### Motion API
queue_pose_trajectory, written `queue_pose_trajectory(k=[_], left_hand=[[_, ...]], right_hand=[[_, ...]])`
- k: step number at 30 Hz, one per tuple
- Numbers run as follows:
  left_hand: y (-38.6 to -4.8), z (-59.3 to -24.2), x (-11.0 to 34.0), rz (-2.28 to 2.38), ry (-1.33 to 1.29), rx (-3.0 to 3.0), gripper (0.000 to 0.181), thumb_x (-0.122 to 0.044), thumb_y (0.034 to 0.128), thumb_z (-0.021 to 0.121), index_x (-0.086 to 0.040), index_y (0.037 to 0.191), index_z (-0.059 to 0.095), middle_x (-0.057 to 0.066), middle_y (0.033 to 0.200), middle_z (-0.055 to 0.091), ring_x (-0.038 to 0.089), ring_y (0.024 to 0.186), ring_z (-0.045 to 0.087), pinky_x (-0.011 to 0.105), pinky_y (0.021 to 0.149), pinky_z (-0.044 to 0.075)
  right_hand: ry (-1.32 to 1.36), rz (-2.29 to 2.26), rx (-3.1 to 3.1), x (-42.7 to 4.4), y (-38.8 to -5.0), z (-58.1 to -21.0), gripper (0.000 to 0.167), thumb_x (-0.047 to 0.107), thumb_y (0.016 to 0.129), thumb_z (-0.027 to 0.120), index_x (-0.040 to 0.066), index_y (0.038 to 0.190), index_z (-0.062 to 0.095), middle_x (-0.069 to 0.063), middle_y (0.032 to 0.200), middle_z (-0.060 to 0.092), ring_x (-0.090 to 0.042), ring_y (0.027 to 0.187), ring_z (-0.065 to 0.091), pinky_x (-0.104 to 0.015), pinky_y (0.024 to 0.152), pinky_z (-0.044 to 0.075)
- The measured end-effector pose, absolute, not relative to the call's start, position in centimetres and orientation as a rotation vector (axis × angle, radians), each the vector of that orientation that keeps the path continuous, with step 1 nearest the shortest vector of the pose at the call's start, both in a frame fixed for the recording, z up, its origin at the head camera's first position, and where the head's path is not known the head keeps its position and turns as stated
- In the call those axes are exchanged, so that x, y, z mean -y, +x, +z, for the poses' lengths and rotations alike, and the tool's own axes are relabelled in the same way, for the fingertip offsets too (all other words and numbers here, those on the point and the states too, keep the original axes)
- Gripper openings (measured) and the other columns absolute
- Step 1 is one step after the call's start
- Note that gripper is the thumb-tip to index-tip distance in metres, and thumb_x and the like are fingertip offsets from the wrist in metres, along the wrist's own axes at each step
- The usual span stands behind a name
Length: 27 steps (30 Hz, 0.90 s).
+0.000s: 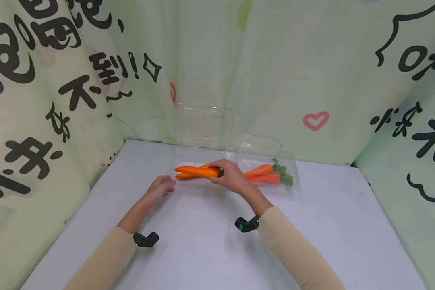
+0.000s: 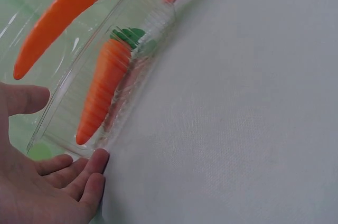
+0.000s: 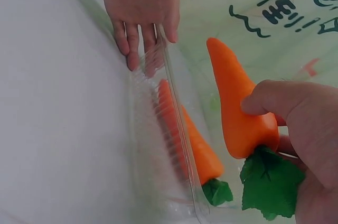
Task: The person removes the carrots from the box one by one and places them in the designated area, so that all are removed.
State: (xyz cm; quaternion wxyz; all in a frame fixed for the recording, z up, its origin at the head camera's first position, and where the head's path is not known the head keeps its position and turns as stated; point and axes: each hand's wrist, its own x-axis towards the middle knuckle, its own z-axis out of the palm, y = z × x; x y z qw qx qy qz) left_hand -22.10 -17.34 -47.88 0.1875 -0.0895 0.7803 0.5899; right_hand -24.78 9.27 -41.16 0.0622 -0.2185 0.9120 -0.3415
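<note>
My right hand [image 1: 229, 175] pinches an orange toy carrot [image 3: 235, 97] near its green leafy top, with the thumb across its side. The carrot is held lying nearly level, tip to the left, above a clear plastic box [image 3: 177, 97]. Inside this box lies a second carrot [image 2: 105, 89], also with a green top, seen through the ribbed wall. My left hand [image 2: 50, 182] is at the box's left end, fingers loosely extended and fingertips at its end wall, gripping nothing; whether they press on it I cannot tell.
A second clear box [image 1: 295, 173] stands to the right with two carrots [image 1: 264, 178] in it. Both transparent lids stand raised at the back, against a pale green printed curtain [image 1: 275, 80]. A white table [image 1: 203, 237] lies under everything.
</note>
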Motion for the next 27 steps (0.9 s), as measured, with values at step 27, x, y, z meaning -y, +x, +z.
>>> queue_pose_trajectory(k=[27], left_hand=[[-22.0,-47.9,17.5,1.671,-0.241,-2.192,0.065,-0.038,0.0986,0.047,-0.005,0.149,0.023,0.016,0.145,0.042,0.029,0.131,0.045,0.046,0.118,0.030]], right_hand=[[-0.662,-1.041,-2.769,-11.8,-21.8,-40.6,0.039,0.024,0.087,0.072,0.013,0.124,0.064,-0.003,0.114,0.064,-0.019,0.095,0.055,-0.032,0.086,0.054]])
